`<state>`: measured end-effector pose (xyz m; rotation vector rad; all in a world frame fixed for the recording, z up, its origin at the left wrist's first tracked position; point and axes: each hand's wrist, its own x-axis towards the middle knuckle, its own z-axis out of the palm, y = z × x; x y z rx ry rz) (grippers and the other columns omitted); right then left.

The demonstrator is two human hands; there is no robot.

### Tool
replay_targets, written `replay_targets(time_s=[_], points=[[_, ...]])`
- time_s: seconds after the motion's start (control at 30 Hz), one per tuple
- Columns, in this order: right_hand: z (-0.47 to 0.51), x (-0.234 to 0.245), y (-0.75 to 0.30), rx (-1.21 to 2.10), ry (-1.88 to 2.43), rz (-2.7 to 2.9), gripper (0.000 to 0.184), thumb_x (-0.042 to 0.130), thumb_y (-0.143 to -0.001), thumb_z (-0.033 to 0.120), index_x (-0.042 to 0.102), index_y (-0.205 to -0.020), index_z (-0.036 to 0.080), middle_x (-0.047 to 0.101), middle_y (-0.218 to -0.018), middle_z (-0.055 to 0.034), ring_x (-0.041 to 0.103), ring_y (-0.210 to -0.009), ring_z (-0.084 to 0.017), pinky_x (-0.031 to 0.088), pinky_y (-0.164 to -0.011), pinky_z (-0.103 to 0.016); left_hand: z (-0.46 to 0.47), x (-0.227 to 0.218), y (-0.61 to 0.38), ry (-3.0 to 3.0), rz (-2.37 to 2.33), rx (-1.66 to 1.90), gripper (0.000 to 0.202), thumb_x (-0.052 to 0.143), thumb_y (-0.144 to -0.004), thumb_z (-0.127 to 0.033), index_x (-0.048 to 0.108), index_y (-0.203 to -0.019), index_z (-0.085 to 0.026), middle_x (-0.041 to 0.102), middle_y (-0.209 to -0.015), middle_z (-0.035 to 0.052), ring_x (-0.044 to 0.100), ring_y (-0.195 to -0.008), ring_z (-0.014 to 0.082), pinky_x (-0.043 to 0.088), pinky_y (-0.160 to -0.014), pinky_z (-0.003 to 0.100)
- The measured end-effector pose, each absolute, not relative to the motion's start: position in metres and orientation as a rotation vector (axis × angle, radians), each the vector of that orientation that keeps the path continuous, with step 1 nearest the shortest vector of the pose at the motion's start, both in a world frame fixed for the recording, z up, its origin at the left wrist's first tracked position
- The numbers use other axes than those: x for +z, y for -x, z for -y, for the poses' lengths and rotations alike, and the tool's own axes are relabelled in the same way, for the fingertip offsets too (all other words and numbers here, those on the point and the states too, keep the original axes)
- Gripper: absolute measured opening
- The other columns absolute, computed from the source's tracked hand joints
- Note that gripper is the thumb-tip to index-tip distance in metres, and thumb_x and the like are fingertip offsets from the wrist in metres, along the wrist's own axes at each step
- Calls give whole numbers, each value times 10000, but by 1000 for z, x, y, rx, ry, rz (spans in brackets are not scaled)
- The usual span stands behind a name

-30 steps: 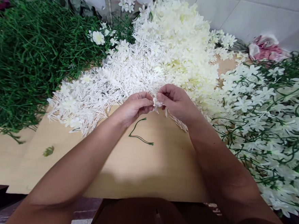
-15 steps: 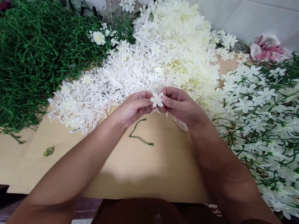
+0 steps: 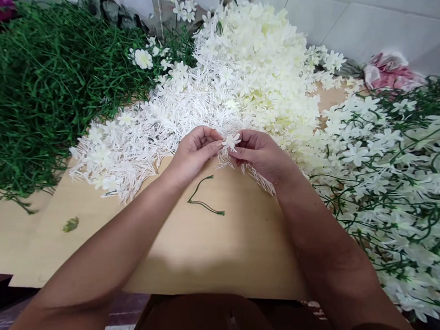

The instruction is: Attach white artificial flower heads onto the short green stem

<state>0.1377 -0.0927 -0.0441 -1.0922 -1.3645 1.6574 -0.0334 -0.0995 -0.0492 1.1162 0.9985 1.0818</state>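
My left hand (image 3: pixel 194 151) and my right hand (image 3: pixel 259 152) meet fingertip to fingertip over a tan board (image 3: pixel 195 247). Between them they pinch a small white artificial flower (image 3: pixel 231 141), its petals facing up. Both hands are closed in a pinch on it. Just behind the fingers lies a heap of white spiky flower parts (image 3: pixel 153 129). A thin green stem (image 3: pixel 203 194) lies loose on the board below my left hand.
A mound of cream flower heads (image 3: pixel 269 66) fills the back centre. Green stems (image 3: pixel 37 92) are piled at the left. Assembled white flowers on green stems (image 3: pixel 397 172) cover the right. A pink crumpled bag (image 3: pixel 390 72) lies on the tiled floor.
The white flower, first edge-on between my fingertips, has turned so its petals show. Both hands have lifted slightly toward the spiky heap.
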Motion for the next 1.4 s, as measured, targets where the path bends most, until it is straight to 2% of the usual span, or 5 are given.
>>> replay_targets(time_s=[0.5,0.8,1.0,1.13,1.4], points=[[101,-51,-127,1013,1131,1764,192,701,-767,244,561,-894,207,569,-776,25,504,-681,-102,419,-606,-257,100,-51,35,-1602,-1214,1076,59,613,-745,-212,563,-764,-188,550,-691,-14,498,-665,125,401,-649,260],[100,-43,-127,1239,1140,1734,369,811,-657,460,596,-777,185,574,-714,23,499,-637,-97,420,-591,-262,103,-36,49,-1806,-1216,937,72,602,-755,-224,605,-796,-165,579,-677,-6,481,-622,111,374,-586,248],[108,-39,-120,938,1202,1927,180,767,-692,247,605,-715,172,546,-671,34,460,-617,-85,383,-599,-259,107,-37,52,-1887,-1235,913,86,586,-771,-248,574,-801,-169,571,-665,-12,491,-599,110,372,-561,245],[107,-42,-120,1116,1177,1776,61,695,-737,198,639,-737,174,592,-657,30,466,-583,-78,397,-582,-260,112,-34,57,-1957,-1303,895,107,556,-818,-267,594,-839,-170,610,-714,2,523,-635,123,391,-589,261],[96,-55,-131,1585,1057,1352,342,844,-618,429,637,-752,192,645,-672,27,596,-626,-87,514,-582,-226,148,-35,72,-2375,-1420,333,208,598,-864,-344,656,-983,-183,682,-959,68,621,-841,210,427,-688,306]])
